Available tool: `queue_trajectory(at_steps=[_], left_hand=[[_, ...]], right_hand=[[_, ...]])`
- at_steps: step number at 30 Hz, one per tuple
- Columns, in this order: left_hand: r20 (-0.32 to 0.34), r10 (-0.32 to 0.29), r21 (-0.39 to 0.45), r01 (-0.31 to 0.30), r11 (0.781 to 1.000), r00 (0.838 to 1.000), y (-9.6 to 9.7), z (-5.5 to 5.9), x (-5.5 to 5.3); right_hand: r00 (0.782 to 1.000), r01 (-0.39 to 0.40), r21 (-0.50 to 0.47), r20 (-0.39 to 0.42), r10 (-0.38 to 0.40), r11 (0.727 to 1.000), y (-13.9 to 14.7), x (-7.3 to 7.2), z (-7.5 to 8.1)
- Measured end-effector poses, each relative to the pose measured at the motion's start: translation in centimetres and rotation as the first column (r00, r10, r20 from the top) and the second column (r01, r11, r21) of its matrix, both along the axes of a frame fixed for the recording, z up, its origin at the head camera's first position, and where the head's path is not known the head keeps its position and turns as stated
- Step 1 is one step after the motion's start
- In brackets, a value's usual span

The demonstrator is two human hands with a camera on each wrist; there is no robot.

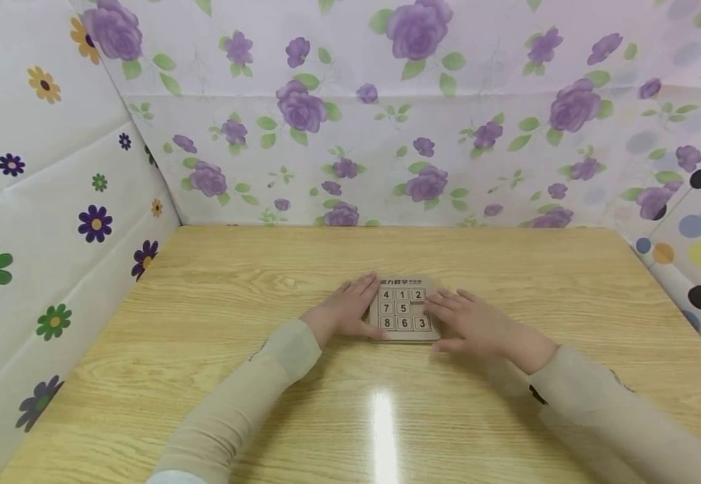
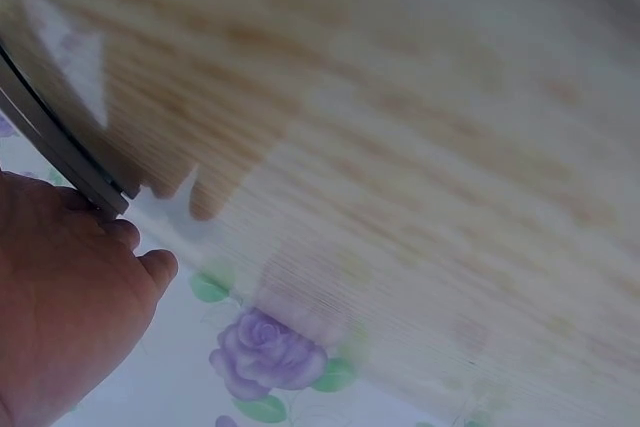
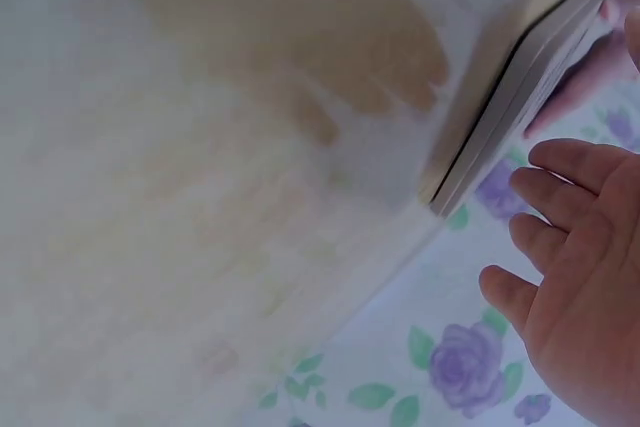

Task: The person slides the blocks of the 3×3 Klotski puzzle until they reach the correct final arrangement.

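Observation:
A square wooden number slide puzzle (image 1: 395, 337) lies flat on the table, its square tiles reading 4, 1, 2 on top, 7, 5 in the middle and 8, 6, 3 below. The middle row's right-hand slot is bare. My left hand (image 1: 350, 310) holds the board's left side, fingers along that edge and thumb at the lower left corner. On the other side, my right hand (image 1: 474, 325) has its fingers spread, with fingertips at the right edge beside the bare slot. The right wrist view shows the right palm (image 3: 595, 277) holding nothing, near the board's side (image 3: 515, 97).
The wood-grain table (image 1: 253, 269) reflects a bright strip of light near its front. Behind it hangs a cloth with purple roses (image 1: 302, 107); a flower-patterned cloth (image 1: 54, 202) covers the left side and a dotted one (image 1: 695, 228) the right.

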State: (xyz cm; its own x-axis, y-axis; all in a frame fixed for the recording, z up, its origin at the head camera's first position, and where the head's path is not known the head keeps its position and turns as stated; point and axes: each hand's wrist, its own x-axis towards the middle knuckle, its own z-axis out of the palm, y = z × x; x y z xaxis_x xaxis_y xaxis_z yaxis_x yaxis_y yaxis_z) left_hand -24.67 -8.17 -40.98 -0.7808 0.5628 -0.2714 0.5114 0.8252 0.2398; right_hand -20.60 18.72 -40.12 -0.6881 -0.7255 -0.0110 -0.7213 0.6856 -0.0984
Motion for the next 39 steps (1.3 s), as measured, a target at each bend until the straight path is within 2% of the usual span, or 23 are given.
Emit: queue_trajectory(at_steps=[5, 12, 15, 23, 33, 39], left_hand=[[0.002, 0.006, 0.009, -0.006, 1.0, 1.0, 0.0, 0.1, -0.1], [-0.012, -0.007, -0.003, 0.007, 1.0, 1.0, 0.1, 0.1, 0.0], [-0.004, -0.006, 0.001, 0.006, 1.0, 1.0, 0.1, 0.0, 0.1], [-0.003, 0.008, -0.01, -0.009, 1.0, 1.0, 0.0, 0.0, -0.1], [0.025, 0.021, 0.012, -0.021, 1.0, 0.999, 0.1, 0.1, -0.3], [0.035, 0.019, 0.028, -0.02, 0.999, 0.999, 0.0, 0.1, -0.2]], right_hand=[[1.0, 0.021, -0.003, 0.021, -0.021, 1.0, -0.2, -1.4, 0.3], [0.992, 0.039, -0.007, 0.117, -0.038, 0.999, -0.8, -2.1, 0.0], [0.991, 0.045, 0.002, 0.129, -0.045, 0.999, -0.8, -2.0, -0.2], [0.997, 0.017, 0.027, 0.068, -0.019, 0.999, -0.7, -1.1, -0.7], [0.999, -0.004, 0.043, 0.048, 0.002, 0.999, -0.6, 0.2, -0.3], [0.997, -0.007, 0.007, 0.073, 0.007, 1.0, -0.5, -0.3, 0.0]])
